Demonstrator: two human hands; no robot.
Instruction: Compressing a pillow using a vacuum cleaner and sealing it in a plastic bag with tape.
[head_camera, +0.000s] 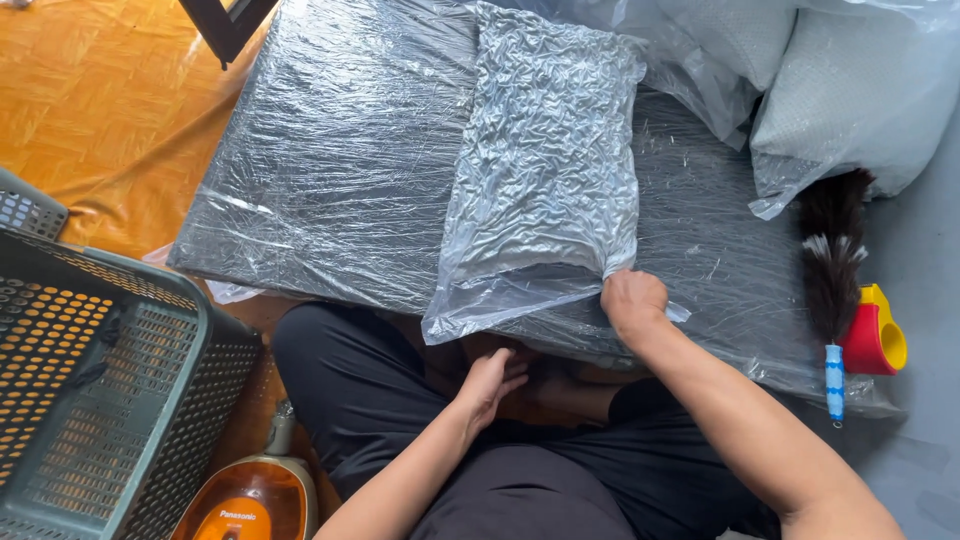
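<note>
I see the vacuum bag (545, 160) at centre frame already shrunk flat and crinkled, my right hand (630, 300) fingers clamped on its lower corner, my left hand (490, 380) fingers loosely apart beneath its unsealed-looking mouth.

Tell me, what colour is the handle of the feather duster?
The handle of the feather duster is light blue with white marks, seen best in the head view.

Clear crinkled bag (545, 160); dark grey wrapped cushion (330, 150); orange parquet floor (100, 110).
</note>
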